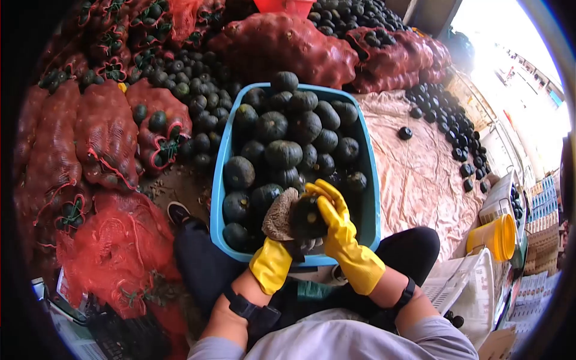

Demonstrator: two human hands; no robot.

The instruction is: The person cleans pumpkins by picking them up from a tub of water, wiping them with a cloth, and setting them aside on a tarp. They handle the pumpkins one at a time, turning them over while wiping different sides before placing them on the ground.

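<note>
A dark green pumpkin (307, 218) is held between my two gloved hands over the near part of a blue tub (373, 180). My right hand (339, 219), in a yellow rubber glove, wraps its fingers over the pumpkin's top and right side. On the left side, my left hand (279, 243) presses a brown cloth (279, 217) against the pumpkin; the cloth and pumpkin hide most of its fingers. Many dark green pumpkins (284, 154) fill the tub, which stands between my knees.
Red mesh sacks (108, 129) of pumpkins stand at the left, with more (288, 48) behind the tub. Loose pumpkins lie on a pinkish sheet (402, 174) at the right. A yellow bucket (493, 237), white crates (468, 285) and stacked boxes (543, 222) are farther right.
</note>
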